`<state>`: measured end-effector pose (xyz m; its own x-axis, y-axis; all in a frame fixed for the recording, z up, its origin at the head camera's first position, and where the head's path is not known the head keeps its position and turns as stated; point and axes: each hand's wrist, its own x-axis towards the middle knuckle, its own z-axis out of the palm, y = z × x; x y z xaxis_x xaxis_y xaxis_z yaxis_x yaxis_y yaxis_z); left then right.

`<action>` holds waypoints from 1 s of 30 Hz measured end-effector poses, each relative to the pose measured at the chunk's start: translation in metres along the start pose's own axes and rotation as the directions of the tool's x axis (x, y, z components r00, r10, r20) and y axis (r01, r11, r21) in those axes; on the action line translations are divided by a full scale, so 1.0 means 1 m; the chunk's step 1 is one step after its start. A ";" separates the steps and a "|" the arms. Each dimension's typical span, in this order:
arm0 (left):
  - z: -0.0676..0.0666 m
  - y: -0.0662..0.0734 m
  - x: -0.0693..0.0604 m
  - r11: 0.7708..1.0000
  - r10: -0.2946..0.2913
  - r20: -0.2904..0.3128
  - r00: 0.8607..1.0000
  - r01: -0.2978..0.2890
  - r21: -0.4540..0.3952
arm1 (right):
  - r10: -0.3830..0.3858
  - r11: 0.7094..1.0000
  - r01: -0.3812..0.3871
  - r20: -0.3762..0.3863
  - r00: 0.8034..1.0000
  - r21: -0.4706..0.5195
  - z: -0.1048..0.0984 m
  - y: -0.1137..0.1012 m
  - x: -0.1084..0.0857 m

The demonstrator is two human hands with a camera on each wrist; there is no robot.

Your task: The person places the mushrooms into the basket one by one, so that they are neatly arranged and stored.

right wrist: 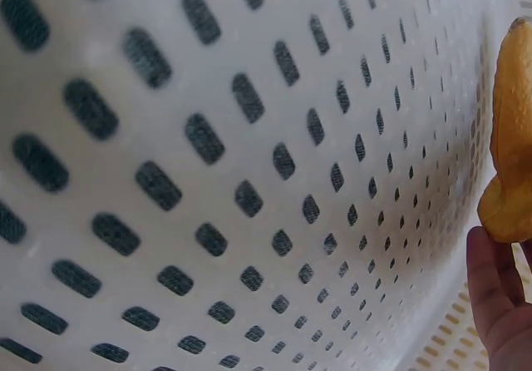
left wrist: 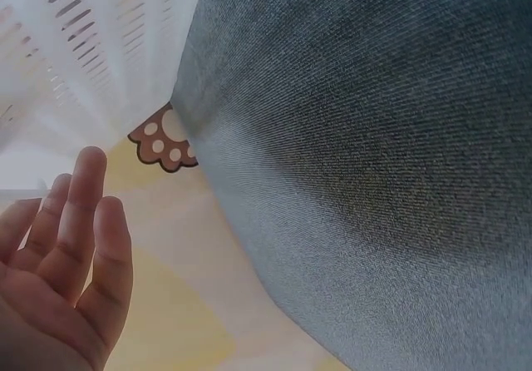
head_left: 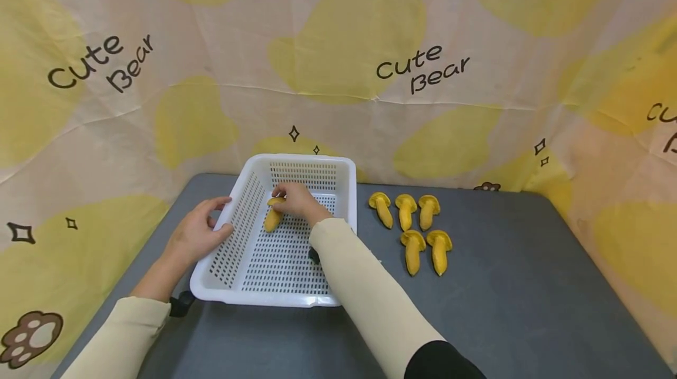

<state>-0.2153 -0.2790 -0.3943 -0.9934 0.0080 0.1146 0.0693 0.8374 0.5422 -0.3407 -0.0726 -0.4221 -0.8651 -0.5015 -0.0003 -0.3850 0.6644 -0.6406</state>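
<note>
In the head view my right hand (head_left: 297, 200) reaches into the white slotted basket (head_left: 275, 298) and pinches a yellow mushroom (head_left: 272, 220) by its cap, near the left inner wall. The right wrist view shows fingertips of that hand (right wrist: 502, 296) at the cap of the mushroom (right wrist: 514, 130), stem pointing up in that view. My left hand (head_left: 197, 231) is at the basket's left rim, its fingers relaxed, thumb and fingertips against the edge. In the left wrist view, the fingers of the left hand (left wrist: 71, 254) are extended beside the basket wall (left wrist: 100, 46).
Several yellow mushrooms lie right of the basket in two rows, among them an upper one (head_left: 381, 209) and a lower one (head_left: 439, 251). They rest on a grey table (head_left: 508, 285). A patterned cloth (head_left: 338, 61) hangs behind the table and at its sides.
</note>
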 end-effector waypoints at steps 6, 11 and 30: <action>0.000 0.002 0.001 1.000 -0.009 0.000 1.000 0.009 -0.016 | 0.016 1.000 -0.016 -0.007 1.000 0.003 0.000 0.003 0.003; 0.000 0.003 0.002 1.000 -0.013 -0.006 1.000 0.012 -0.008 | 0.011 1.000 -0.011 -0.012 1.000 -0.011 0.001 0.005 0.006; 0.004 -0.002 0.004 1.000 -0.026 0.004 1.000 0.026 -0.016 | -0.040 0.992 0.046 -0.056 0.998 0.117 -0.014 -0.011 0.000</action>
<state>-0.2197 -0.2791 -0.3981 -0.9952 -0.0115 0.0973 0.0450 0.8284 0.5583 -0.3408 -0.0720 -0.4041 -0.8655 -0.4963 0.0682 -0.3846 0.5711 -0.7252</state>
